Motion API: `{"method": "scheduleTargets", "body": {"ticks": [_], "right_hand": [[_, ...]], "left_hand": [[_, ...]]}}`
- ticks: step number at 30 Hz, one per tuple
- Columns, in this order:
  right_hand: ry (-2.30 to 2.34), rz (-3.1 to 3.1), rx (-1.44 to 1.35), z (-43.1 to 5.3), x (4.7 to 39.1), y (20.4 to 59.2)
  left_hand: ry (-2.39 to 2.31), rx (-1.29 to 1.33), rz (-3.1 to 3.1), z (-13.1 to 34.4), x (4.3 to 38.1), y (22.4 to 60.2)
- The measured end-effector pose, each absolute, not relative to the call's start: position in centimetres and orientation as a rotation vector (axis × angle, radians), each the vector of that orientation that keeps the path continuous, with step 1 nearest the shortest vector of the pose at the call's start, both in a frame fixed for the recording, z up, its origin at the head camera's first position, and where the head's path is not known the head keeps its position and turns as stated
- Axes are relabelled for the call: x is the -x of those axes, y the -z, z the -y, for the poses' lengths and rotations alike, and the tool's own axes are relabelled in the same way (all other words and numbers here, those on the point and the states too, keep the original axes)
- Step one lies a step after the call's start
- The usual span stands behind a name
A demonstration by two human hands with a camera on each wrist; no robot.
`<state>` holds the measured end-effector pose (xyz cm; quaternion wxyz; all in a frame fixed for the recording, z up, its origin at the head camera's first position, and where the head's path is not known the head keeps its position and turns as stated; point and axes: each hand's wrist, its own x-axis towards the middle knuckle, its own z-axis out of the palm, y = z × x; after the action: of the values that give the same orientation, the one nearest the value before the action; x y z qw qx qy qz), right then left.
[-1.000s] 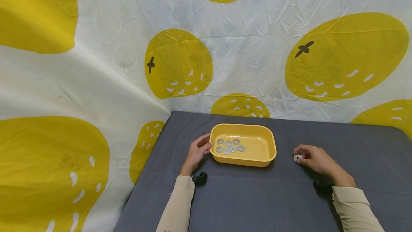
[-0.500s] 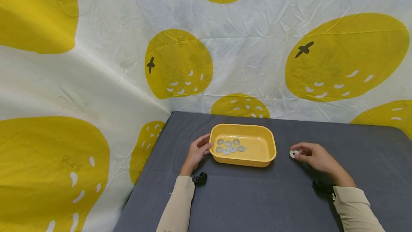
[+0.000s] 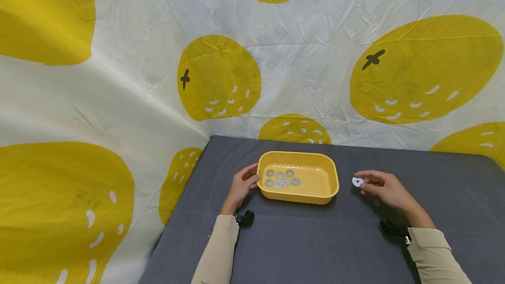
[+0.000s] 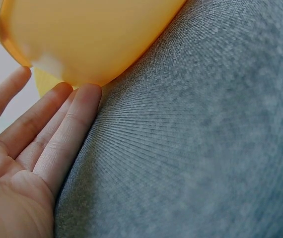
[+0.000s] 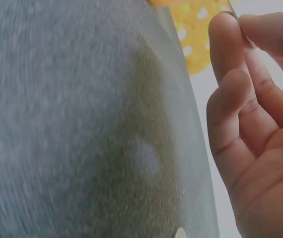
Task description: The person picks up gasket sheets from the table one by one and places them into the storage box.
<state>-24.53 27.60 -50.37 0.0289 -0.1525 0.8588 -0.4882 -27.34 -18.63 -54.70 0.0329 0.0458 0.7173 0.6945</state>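
Note:
In the head view a yellow plastic tray [image 3: 331, 187] sits on the grey cloth. Several flat metal washers [image 3: 296, 182] lie in its left part. My left hand [image 3: 240, 187] holds the tray's left end: the thumb is at the rim, while the other fingertips touch the outer wall [image 4: 92, 39] in the left wrist view. Right of the tray, apart from it, my right hand [image 3: 388, 191] pinches one washer [image 3: 357, 182] between thumb and fingers, raised off the cloth. The right wrist view shows that washer edge-on [image 5: 250, 43].
Grey cloth [image 3: 300, 249] covers the table. White fabric with yellow fruit prints [image 3: 304, 78] hangs behind and to the left. A small pale round thing [image 5: 180, 233] shows at the bottom of the right wrist view, too little of it to name.
My right hand has lifted the washer from the cloth and moved slightly up and left toward the tray. The left hand and the tray have stayed in place.

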Motion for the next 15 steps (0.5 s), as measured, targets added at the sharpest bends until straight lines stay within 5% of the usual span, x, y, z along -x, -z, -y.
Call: {"method": "scheduleTargets", "body": {"ticks": [15], "right_hand": [[1.575, -2.554, 0.466, -26.77, 24.49, 50.26]], "left_hand": [[-2.131, -0.147, -2.215, 18.61, 27.47, 54.87]]}}
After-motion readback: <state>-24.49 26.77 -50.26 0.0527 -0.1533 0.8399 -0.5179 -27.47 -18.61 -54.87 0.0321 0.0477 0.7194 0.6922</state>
